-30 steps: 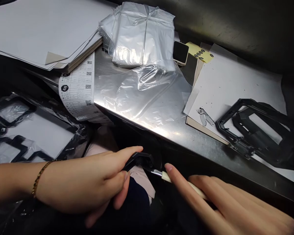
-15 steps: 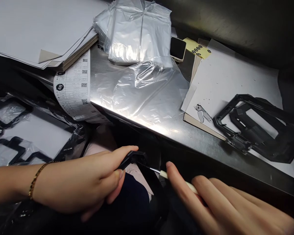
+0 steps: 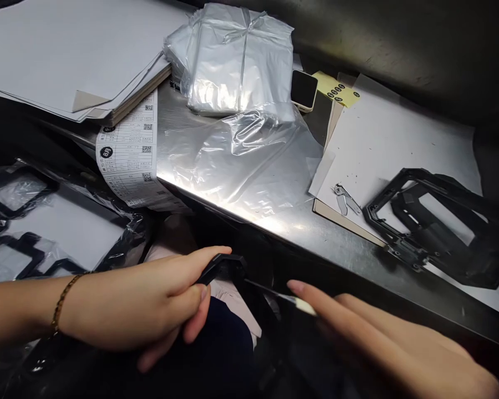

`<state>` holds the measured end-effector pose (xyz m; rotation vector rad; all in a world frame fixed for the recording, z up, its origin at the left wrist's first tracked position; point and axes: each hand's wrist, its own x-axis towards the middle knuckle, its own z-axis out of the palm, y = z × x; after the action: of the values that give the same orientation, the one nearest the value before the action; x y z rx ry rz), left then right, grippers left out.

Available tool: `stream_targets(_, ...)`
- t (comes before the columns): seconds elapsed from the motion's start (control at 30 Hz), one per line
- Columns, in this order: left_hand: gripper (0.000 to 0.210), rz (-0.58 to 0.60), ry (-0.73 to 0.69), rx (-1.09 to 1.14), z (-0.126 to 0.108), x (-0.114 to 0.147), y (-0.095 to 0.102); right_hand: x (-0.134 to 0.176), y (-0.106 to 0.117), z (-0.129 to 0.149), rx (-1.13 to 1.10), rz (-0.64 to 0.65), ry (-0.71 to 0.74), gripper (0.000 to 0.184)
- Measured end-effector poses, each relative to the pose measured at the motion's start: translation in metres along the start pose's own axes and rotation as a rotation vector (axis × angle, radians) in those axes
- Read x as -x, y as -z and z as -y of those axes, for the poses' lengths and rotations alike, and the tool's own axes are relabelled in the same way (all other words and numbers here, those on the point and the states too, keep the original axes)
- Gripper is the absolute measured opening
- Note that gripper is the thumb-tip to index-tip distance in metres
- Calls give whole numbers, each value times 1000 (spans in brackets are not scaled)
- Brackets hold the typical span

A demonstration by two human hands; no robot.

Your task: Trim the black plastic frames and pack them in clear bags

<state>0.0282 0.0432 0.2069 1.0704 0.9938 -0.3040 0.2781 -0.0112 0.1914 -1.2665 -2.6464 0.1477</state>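
Note:
My left hand point(image 3: 162, 302), with a bracelet at the wrist, is closed around the end of a black plastic frame point(image 3: 222, 263). The rest of that frame drops into shadow above my lap. My right hand point(image 3: 382, 332) is closed on a thin tool with a pale handle point(image 3: 305, 306) and a narrow metal blade, its forefinger stretched along it. The blade points left, its tip close to the black frame; whether they touch I cannot tell. Part of the handle is hidden under my fingers.
On the metal bench point(image 3: 183, 160) lie a tied stack of clear plastic bags point(image 3: 228, 72), a paper pile point(image 3: 87, 44), a hanging label sheet point(image 3: 128, 160) and a phone-like device point(image 3: 303, 90). Nail clippers point(image 3: 346, 199) and black plastic parts point(image 3: 441, 221) rest at right. Bagged black frames point(image 3: 20, 249) fill the left.
My right hand has moved right with the tool, showing more of its blade and less of its handle. My left hand and the black frame stay nearly still. The view has shifted slightly.

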Motion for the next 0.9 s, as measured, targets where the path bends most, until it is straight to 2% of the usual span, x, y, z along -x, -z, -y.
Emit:
stream_targets(0.13,49,-9,7,62,-2,0,1,-17,-1,-38,266,-204,-129,28)
stream_targets(0.27,50,4,-18,45,-4,2,0,-34,-18,-86,426,-237,-214,36)
stream_targets(0.37,51,11,-31,52,-4,4,0,-40,-26,-102,463,-269,-208,41)
stream_targets(0.43,52,16,-30,52,-4,4,0,-42,-25,-91,454,-331,-191,32)
stream_targets(0.53,52,24,-50,42,-2,2,1,-39,-20,-45,343,-457,-122,18)
stream_targets(0.6,51,21,-78,32,0,0,1,-37,-18,-10,159,-564,-16,15)
stream_targets(0.67,50,25,-96,40,1,-2,1,-38,-21,15,54,-531,145,15)
stream_targets(0.73,49,17,-85,59,2,-3,1,-41,-25,26,8,-472,234,16)
stream_targets(0.9,55,24,-18,77,1,-3,-2,-46,-34,22,-1,-468,276,27)
